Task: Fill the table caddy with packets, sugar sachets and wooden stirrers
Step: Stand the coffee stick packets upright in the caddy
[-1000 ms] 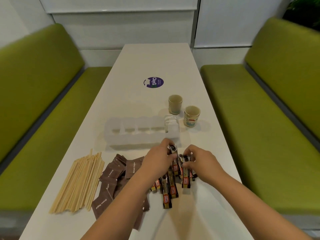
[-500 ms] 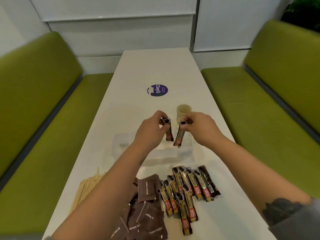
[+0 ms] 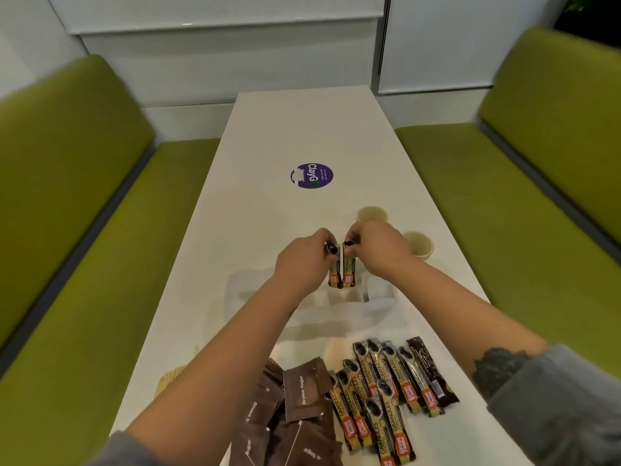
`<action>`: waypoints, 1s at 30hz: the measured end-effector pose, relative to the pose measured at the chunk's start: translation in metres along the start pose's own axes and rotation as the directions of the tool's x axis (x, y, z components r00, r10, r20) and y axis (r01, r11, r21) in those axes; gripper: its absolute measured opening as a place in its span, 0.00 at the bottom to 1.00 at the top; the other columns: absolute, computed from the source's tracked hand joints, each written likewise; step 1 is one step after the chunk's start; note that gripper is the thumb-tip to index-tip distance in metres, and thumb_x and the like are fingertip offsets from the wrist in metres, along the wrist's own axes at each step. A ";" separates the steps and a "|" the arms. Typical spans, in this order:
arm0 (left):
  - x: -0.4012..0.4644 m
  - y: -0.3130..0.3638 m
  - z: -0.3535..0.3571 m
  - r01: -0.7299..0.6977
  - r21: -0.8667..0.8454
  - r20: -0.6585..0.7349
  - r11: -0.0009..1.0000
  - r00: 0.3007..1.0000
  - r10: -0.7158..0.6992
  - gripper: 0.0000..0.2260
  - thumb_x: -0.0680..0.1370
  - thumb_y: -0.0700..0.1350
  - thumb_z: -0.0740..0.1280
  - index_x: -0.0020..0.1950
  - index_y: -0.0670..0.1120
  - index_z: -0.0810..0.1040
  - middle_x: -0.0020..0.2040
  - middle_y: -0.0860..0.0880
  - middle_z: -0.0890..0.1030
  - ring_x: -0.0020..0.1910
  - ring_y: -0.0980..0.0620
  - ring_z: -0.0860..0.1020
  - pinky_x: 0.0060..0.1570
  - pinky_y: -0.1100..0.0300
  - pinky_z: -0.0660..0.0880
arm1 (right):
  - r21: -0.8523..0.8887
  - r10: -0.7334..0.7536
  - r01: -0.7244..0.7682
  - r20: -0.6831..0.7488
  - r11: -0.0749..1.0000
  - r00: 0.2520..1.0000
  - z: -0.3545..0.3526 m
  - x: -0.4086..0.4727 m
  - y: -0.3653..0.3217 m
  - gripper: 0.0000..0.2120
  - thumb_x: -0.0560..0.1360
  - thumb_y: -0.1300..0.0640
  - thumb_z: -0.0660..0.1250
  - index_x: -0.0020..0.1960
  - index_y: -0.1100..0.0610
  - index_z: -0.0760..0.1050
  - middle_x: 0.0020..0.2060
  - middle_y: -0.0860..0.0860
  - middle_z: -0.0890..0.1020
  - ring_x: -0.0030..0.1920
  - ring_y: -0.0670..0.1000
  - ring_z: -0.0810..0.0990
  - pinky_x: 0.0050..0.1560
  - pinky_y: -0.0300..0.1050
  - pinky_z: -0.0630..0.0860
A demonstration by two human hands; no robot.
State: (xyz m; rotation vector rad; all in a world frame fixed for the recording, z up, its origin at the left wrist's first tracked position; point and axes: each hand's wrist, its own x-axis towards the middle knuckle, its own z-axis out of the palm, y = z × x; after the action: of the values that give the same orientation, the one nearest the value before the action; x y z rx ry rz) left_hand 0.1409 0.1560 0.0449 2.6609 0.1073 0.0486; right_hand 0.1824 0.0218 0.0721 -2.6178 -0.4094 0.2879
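**Two coffee sticks held over the caddy**

Fingers first: left hand (image 3: 304, 260) pinches the top end of one coffee stick packet (image 3: 334, 272); right hand (image 3: 374, 250) pinches the top of a second packet (image 3: 348, 270). Both packets hang upright, side by side, nearly touching, just above the white caddy (image 3: 378, 299), which sits mid-table w/ its compartments hard to make out against the pale table (image 3: 302, 129).

Handling, as a judgement: the packets look light, thin and a bit floppy, w/ glossy film that may slip; a pinch at the sealed top end suits them, so they drop in lengthwise.

Outward: near the person lies a fan of more stick packets (image 3: 389, 391), approx. a dozen, flat on the table. Left of them, a heap of brown sugar sachets (image 3: 299, 395), flat paper, likely easy to crease. Wooden stirrers (image 3: 171, 378) peek out behind the left forearm, mostly hidden. Two paper cups (image 3: 371, 214) (image 3: 418, 245) stand beyond the right hand. A purple round sticker (image 3: 312, 175) is farther up. Green benches (image 3: 84, 230) flank both sides.
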 end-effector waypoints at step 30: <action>-0.012 0.001 0.007 0.019 -0.191 -0.117 0.981 0.992 -0.042 0.25 0.75 0.47 0.69 0.70 0.48 0.65 0.65 0.48 0.67 0.61 0.51 0.73 0.53 0.60 0.70 | 0.031 -0.036 0.038 -0.068 0.999 0.997 0.014 0.003 0.016 0.23 0.69 0.53 0.74 0.62 0.53 0.72 0.58 0.53 0.74 0.54 0.54 0.76 0.52 0.48 0.74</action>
State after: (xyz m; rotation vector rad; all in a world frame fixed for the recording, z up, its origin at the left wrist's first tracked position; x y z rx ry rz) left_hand 0.1297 0.1510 0.0385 2.4641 0.1738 0.2003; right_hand 0.1854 0.0156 0.0516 -2.5772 -0.4261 0.1918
